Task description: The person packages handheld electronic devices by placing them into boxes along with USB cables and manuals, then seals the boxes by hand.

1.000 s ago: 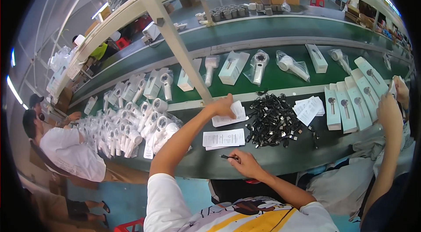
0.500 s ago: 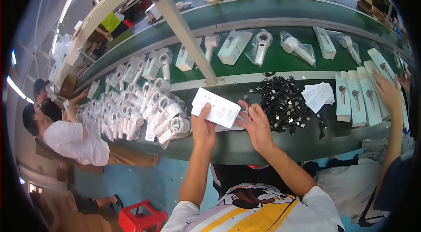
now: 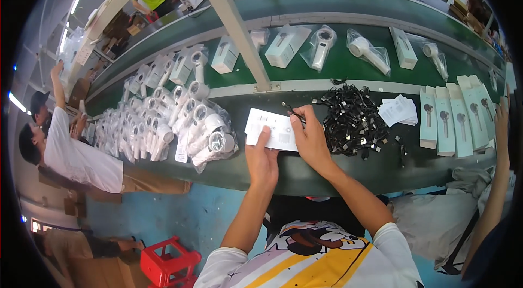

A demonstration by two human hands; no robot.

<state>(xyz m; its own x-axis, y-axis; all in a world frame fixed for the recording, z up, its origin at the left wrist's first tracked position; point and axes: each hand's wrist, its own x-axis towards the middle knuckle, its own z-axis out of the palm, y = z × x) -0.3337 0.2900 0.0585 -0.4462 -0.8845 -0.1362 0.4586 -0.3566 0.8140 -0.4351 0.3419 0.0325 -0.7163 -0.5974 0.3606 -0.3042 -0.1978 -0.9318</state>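
My left hand (image 3: 262, 164) is closed on a white printed leaflet (image 3: 266, 127), its thumb lying across the paper. At the leaflet's right edge, my right hand (image 3: 312, 138) pinches a short black USB cable (image 3: 288, 107) between thumb and fingers, with one end sticking up past the leaflet's top edge. Whether the right fingers also grip the paper cannot be made out. Just right of that hand lies a heap of black cables (image 3: 354, 119). Beyond the heap is a loose stack of white leaflets (image 3: 398, 111).
Bagged white handheld fans (image 3: 210, 130) crowd the bench on the left. Pale green boxes (image 3: 445, 122) stand on the right, beside a co-worker's arm (image 3: 502, 130). A green conveyor (image 3: 340, 62) carries boxes and bagged fans behind a metal post (image 3: 231, 21). A red stool (image 3: 169, 263) stands on the floor.
My right hand has closed in on the leaflet's edge with the cable, its fingers now pinched together. A co-worker at the left has raised an arm; the right co-worker's hand has drawn off the boxes.
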